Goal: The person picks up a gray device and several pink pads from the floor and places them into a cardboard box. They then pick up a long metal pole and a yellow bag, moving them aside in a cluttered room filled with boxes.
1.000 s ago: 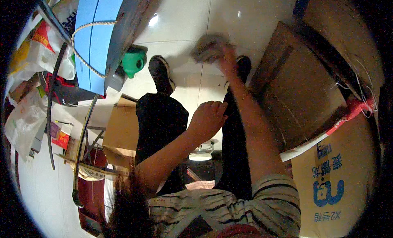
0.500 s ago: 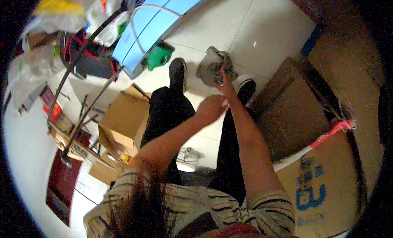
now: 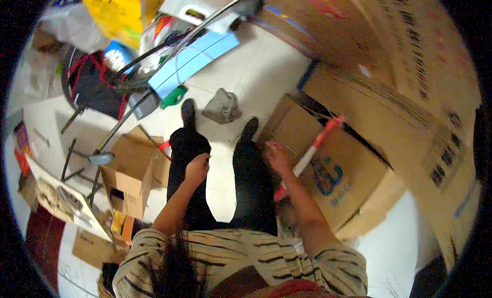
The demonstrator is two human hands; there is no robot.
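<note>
My left hand hangs over my left thigh with its fingers curled together; what lies in them, if anything, is hidden. Beside my right thigh, close to the open side of a cardboard box, my right hand has its fingers loosely apart and shows nothing in them. A crumpled grey cloth bundle lies on the white tiled floor just beyond my shoes, apart from both hands.
Large cardboard sheets fill the right side. A red and white strip runs along the box. To the left stand a smaller carton, a blue slatted panel, a green plastic piece and a metal-framed rack with bags.
My hands, close together above the grey bundle before, have parted: left toward my left thigh, right beside the box. The whole view has swung, showing more cardboard at the right.
</note>
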